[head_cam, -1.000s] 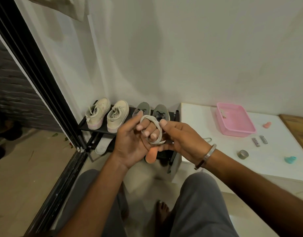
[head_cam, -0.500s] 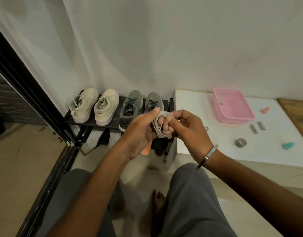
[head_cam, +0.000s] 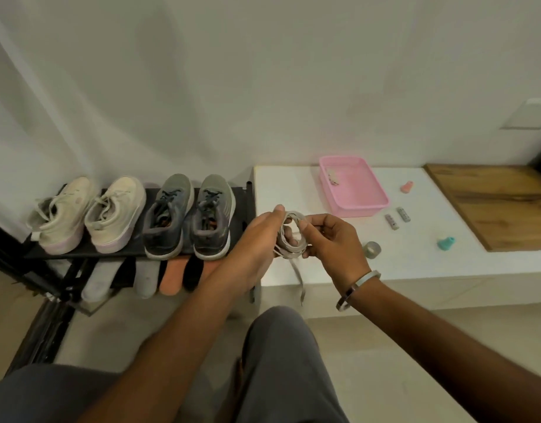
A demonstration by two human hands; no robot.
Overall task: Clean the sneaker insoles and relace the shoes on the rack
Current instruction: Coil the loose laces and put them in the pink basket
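The left hand (head_cam: pixel 257 239) has a pale shoelace (head_cam: pixel 289 236) coiled around its fingers, while the right hand (head_cam: pixel 327 239) pinches the coil's near side, and one loose end hangs down in front of the white platform (head_cam: pixel 293 190). This looks like the lace-handling step, with the lace bundled and not yet threaded. The grey sneakers (head_cam: pixel 190 215) and cream sneakers (head_cam: pixel 89 212) sit on the black rack (head_cam: pixel 132 250), insoles (head_cam: pixel 147 279) below them; next the coil likely needs securing or setting down without it springing apart.

sneakers (head_cam: pixel 132 216) on rack (head_cam: pixel 238 193) | tray (head_cam: pixel 353 186) on platform (head_cam: pixel 287 190), right
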